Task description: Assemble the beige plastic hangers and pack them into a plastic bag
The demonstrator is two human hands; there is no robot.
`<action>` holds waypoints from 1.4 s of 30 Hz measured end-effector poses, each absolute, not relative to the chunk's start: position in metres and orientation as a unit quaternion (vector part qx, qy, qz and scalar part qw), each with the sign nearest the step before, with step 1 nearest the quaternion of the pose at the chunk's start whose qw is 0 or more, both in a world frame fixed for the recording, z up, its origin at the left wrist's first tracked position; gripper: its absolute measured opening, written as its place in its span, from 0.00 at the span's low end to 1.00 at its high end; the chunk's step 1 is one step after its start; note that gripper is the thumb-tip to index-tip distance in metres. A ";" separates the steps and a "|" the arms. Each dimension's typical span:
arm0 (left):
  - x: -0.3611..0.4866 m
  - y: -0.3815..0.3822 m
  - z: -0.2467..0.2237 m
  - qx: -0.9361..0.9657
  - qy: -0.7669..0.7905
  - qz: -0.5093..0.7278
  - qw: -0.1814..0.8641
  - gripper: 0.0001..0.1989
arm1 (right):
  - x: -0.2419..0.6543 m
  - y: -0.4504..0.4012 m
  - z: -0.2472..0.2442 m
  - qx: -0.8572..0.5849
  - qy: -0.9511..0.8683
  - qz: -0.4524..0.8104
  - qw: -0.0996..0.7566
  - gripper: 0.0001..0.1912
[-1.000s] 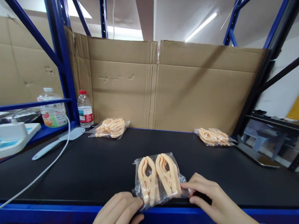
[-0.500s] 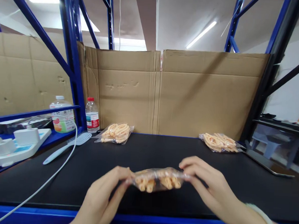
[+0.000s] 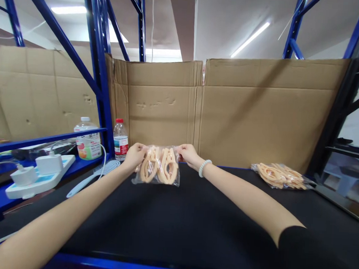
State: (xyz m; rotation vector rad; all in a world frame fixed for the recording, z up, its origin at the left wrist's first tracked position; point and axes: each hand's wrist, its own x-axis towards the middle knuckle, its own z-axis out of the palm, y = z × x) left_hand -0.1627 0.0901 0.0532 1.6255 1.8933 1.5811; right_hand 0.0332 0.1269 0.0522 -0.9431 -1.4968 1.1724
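Note:
Between my two hands is a clear plastic bag (image 3: 160,166) with peach-coloured looped pieces inside, which look like clips or hangers. My left hand (image 3: 134,156) pinches its upper left corner. At the upper right corner, my right hand (image 3: 189,154) is closed on the plastic, a pale bead bracelet at the wrist. The bag is tilted up towards me at the far side of the black tabletop (image 3: 174,219). It hides most of the similar bag behind it on the left. Another such bag (image 3: 282,176) lies at the back right, apart from my hands.
A pale blue hairbrush (image 3: 83,184) and a red-capped bottle (image 3: 120,140) are at the left. Beyond the blue rail stand a white power strip (image 3: 39,184) and a large bottle (image 3: 88,139). Cardboard panels (image 3: 259,115) wall the back. A flat dark tablet-like object (image 3: 342,203) is at the right.
Both hands have carried the bag forward and to the left, from near the front edge to the back of the table. Its broad face now shows. The view has shifted slightly.

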 end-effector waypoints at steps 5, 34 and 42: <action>-0.196 0.144 0.087 0.530 0.718 0.451 0.016 0.05 | -0.016 0.179 0.073 -0.438 -0.586 0.514 0.448 0.09; -0.051 0.122 0.077 0.779 0.527 0.248 -0.233 0.18 | 0.205 0.092 0.010 -0.498 -0.811 0.127 0.281 0.12; 0.123 0.115 0.041 0.835 0.457 0.239 0.192 0.12 | 0.359 0.095 0.048 -0.718 -0.593 -0.109 0.348 0.16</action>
